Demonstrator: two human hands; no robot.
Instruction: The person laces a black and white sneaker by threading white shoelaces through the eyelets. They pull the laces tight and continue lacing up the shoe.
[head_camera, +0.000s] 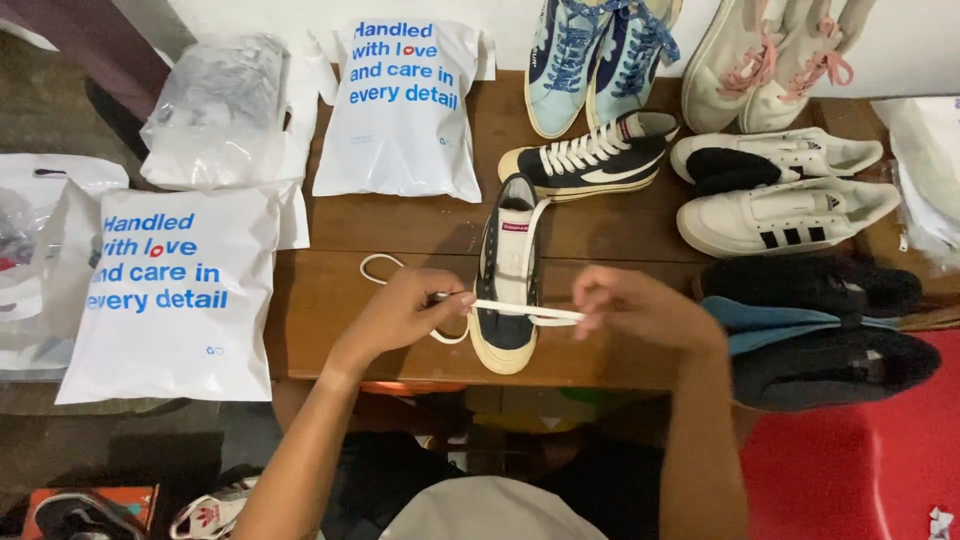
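A dark navy canvas sneaker (507, 275) with a cream sole stands on the wooden table (400, 225), toe toward me. A white flat shoelace (520, 310) stretches across its front eyelets. My left hand (405, 310) pinches the lace left of the shoe, and a loop of the lace trails behind that hand. My right hand (630, 305) pinches the other end just right of the shoe. The matching sneaker (590, 160), laced in white, lies on its side behind.
White plastic mailer bags with blue print lie at left (170, 290) and at the back (400, 110), beside a clear bag (220, 105). Light blue (590, 60), pink-laced cream (775, 60), white (780, 190) and black (820, 320) shoes crowd the right. A red surface (850, 470) sits at lower right.
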